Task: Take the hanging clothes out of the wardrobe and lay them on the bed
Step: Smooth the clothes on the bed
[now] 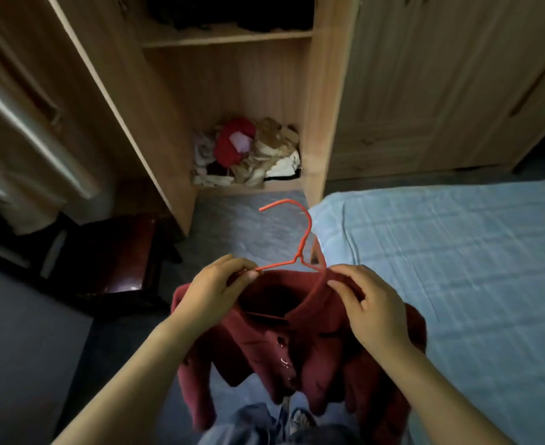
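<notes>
One dark red coat hangs on one orange-red hanger, held in the air just beside the bed. The left hand pinches the hanger's bare arm; the right hand pinches the collar, which hides the other arm. Dark clothes on the top shelf of the wardrobe are cut off and too dim to count; one jumbled pile lies on its floor.

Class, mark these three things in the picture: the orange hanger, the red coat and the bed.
orange hanger [299,253]: head view, on the stem below its hook.
red coat [312,354]: head view, on the buttoned front.
bed [457,268]: head view, on its bare blue cover.
</notes>
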The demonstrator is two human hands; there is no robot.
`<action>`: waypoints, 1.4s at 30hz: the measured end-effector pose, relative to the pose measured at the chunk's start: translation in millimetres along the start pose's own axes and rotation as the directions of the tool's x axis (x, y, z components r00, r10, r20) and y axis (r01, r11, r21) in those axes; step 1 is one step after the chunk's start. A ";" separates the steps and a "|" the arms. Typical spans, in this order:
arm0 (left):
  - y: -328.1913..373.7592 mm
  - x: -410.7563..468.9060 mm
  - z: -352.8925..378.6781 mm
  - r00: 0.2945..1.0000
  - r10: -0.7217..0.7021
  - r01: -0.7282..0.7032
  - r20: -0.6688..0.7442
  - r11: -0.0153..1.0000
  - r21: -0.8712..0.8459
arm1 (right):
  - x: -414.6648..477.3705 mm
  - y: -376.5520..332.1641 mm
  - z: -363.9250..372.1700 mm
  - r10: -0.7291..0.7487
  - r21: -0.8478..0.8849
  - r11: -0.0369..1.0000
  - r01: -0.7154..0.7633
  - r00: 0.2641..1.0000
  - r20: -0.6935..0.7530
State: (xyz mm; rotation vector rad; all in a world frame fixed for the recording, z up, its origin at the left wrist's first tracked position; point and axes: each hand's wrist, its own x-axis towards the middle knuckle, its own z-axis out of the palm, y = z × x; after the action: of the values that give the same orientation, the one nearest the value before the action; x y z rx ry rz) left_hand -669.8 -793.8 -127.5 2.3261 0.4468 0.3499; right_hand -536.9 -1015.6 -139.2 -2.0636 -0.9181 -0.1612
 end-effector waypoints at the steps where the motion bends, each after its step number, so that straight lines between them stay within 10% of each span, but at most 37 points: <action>1: -7.1 19.9 -8.3 0.999 -0.012 0.012 -0.049 1.000 -0.005 | 28.3 1.8 10.0 -0.028 0.005 1.000 0.028 0.999 0.017; 9: -59.4 222.8 -91.7 0.917 0.038 -0.023 -0.397 0.999 0.043 | 276.8 3.6 86.4 -0.281 0.000 0.960 0.282 0.959 -0.037; 25: -104.4 680.7 -326.6 0.771 0.233 -0.240 -0.592 0.968 0.068 | 757.2 -24.9 158.8 -0.411 0.000 0.911 0.413 0.908 -0.081; 42: -47.3 1109.4 -604.4 0.354 0.577 -0.407 -0.736 0.804 0.435 | 1261.2 -142.8 163.4 -0.602 -0.284 0.771 0.570 0.505 -0.619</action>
State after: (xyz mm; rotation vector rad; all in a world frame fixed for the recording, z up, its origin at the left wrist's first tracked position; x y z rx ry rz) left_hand 96.0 67.3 392.3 2.2509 0.1727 1.9041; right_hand 246.0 -145.7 378.3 -1.4184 -1.0832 -1.2502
